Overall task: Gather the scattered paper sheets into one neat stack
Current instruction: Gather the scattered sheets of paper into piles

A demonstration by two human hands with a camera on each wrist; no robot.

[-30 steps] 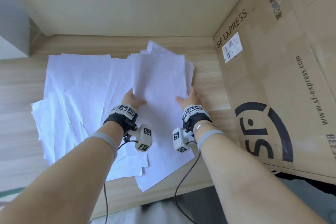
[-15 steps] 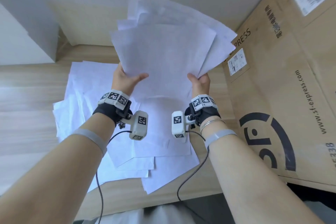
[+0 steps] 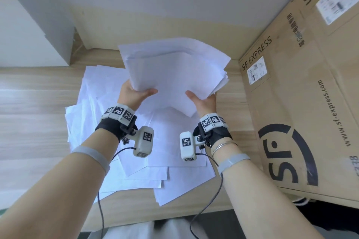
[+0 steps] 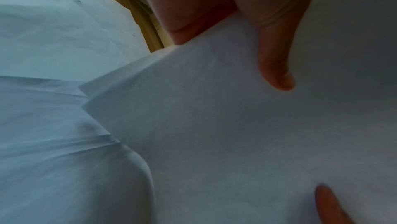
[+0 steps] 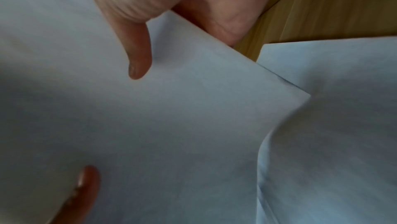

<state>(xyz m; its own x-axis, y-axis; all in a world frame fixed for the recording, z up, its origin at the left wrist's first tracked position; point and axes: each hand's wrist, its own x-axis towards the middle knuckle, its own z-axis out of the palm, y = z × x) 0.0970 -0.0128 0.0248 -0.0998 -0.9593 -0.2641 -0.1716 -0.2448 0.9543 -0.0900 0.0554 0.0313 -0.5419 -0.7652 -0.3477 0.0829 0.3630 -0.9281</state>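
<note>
A loose bundle of white paper sheets is held up above the wooden table, its edges uneven. My left hand grips its near left corner, thumb on top. My right hand grips the near right corner the same way. In the left wrist view the thumb presses on the bundle; the right wrist view shows my right thumb on the bundle. Several more white sheets lie scattered and overlapping on the table beneath my hands.
A big cardboard SF Express box stands on the table at the right, close to my right hand. A white block sits at the back left. The wall runs along the table's far edge. Bare wood lies at the left.
Both hands lifted the bundle off the table and raised it upright half a second ago; now it has come down lower and tilted flatter, over the sheets on the table.
</note>
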